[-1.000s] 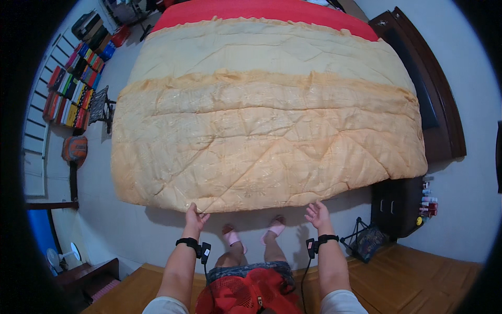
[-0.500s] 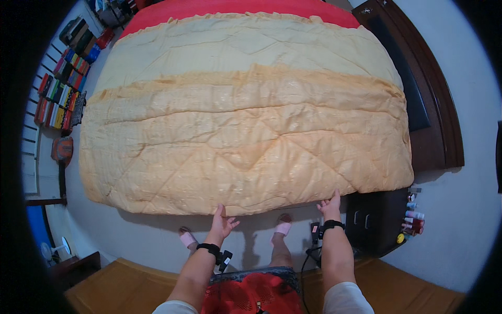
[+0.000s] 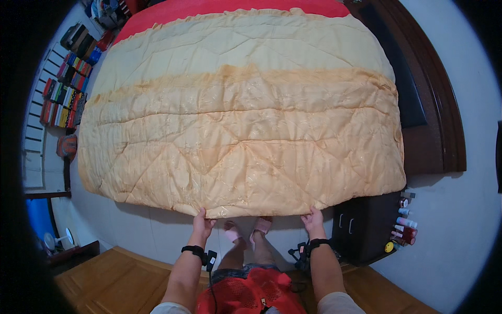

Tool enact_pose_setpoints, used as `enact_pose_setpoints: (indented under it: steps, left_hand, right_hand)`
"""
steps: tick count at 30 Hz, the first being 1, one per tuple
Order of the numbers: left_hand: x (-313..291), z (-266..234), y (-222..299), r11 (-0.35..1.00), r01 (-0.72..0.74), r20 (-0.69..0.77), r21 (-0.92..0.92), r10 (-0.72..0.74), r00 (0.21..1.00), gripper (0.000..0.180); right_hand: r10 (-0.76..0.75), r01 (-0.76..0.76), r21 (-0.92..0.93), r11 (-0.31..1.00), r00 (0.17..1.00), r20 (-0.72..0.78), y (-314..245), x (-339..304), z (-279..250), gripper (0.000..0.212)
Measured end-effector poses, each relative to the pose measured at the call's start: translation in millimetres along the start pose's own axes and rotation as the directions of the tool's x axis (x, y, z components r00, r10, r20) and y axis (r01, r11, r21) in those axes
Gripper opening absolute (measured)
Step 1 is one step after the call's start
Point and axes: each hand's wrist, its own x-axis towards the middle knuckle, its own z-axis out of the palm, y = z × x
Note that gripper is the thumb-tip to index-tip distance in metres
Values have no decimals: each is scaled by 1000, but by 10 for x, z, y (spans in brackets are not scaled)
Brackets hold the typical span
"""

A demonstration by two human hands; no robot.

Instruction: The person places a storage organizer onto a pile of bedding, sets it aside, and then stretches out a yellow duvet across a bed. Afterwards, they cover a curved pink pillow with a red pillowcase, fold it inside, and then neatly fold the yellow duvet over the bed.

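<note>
Fingers on quilt edge

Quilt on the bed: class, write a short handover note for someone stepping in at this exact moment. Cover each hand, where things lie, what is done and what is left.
Left hand: gripping the near edge of the peach quilt.
Right hand: gripping the same edge, further right.
Where things are: the quilt lies spread across the bed, its far end folded back as a paler band; a red sheet shows beyond it. A dark cabinet stands right of the person's feet.
Done: quilt laid out mostly flat, though creased.
Left: near edge is not yet released; probably some smoothing of creases.
</note>
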Motion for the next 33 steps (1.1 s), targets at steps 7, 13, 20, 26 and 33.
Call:
enact_pose_setpoints:
  steps: [7,13,20,26,33]
  left_hand:
    - [94,381,-148,978,12,62,-211,1,998,50]
    - [130,559,-192,915,-29,-9,-401,28,1000,59]
    - [-132,780,-179,833,-216,-61,-509,215,975,60]
    - [-466,1100,-18,741,-483,-411,-466,302,860,57]
    - [-500,500,331,741,-508,-261,-439,436,861,54]
  right_hand:
    - [6,-5,223,975,1000,-4,-747,89,-40,72]
    - [-99,149,283,948,978,-183,-1694,397,-584,88]
    - [-137,195,440,876,977,-162,-2575,732,-1259,73]
    - [-196,219,480,849,976,-98,-3024,611,-1487,57]
    - [-293,171,471,865,935,199,-3327,400,-1604,55]
